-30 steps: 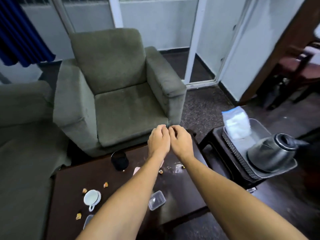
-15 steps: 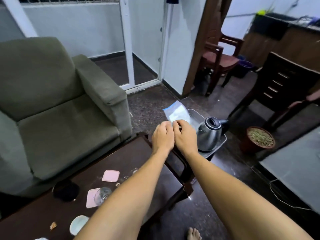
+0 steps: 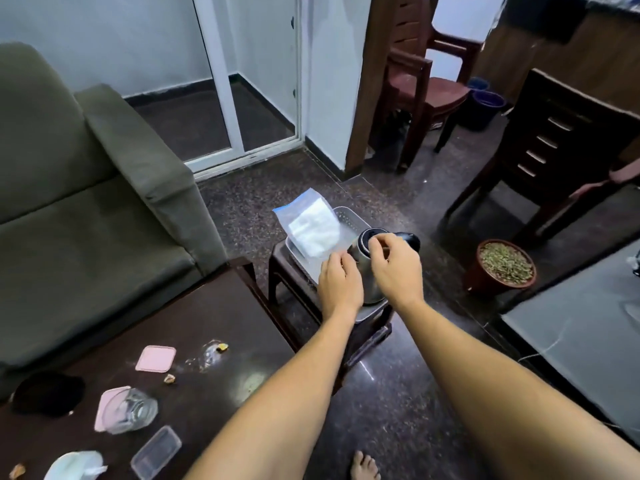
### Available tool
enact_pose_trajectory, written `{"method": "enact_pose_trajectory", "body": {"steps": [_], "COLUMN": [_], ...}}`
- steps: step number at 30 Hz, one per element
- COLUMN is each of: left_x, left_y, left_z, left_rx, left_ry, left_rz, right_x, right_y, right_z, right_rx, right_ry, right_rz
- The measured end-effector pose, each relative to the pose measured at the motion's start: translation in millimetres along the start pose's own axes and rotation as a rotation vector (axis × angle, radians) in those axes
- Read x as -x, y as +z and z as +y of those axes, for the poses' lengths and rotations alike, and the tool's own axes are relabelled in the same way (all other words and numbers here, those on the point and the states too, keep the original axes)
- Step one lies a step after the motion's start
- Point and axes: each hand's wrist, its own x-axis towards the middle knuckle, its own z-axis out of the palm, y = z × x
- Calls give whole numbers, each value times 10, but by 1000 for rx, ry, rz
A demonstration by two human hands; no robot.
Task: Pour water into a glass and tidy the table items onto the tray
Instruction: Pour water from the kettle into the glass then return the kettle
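Steel kettle (image 3: 372, 268) sits on the tray (image 3: 346, 216), your open right hand (image 3: 394, 268) and loosely curled left hand (image 3: 339, 285) just reaching it, grasping nothing, while the glass (image 3: 130, 410) looks empty on the table (image 3: 221, 327) beside, tidying undone.

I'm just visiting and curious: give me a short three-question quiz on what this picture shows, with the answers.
1. True or false: the kettle stands on the tray.
2. Multiple choice: the glass on the dark table sits on: A) a pink coaster, B) the tray, C) the clear plastic box.
3. Which hand is over the kettle's lid, and is the kettle lifted yet?

Key
1. True.
2. A: it rests on a pink coaster; the clear plastic box lies beside it.
3. The right hand; the left hand is beside the kettle's body. The kettle is not lifted.
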Motion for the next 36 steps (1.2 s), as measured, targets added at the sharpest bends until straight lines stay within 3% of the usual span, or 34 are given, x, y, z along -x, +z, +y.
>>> {"method": "enact_pose_trajectory", "body": {"steps": [9, 15, 21, 27, 36], "left_x": [-276, -388, -539, -631, -728], "left_y": [864, 1103, 1316, 1426, 1450], "left_z": [-208, -474, -586, -689, -795], "left_rx": [94, 163, 225, 288, 217], "left_ry": [-246, -375, -353, -362, -365], "left_rz": [179, 171, 149, 127, 124], "right_x": [-821, -1187, -1422, -1601, -1779], "right_y": [-194, -71, 111, 138, 236], "right_z": [903, 1285, 1423, 1529, 1659], "right_rx": [173, 195, 294, 360, 111], "right_ry": [31, 64, -60, -18, 125], "right_rz": [0, -141, -336, -392, -530]}}
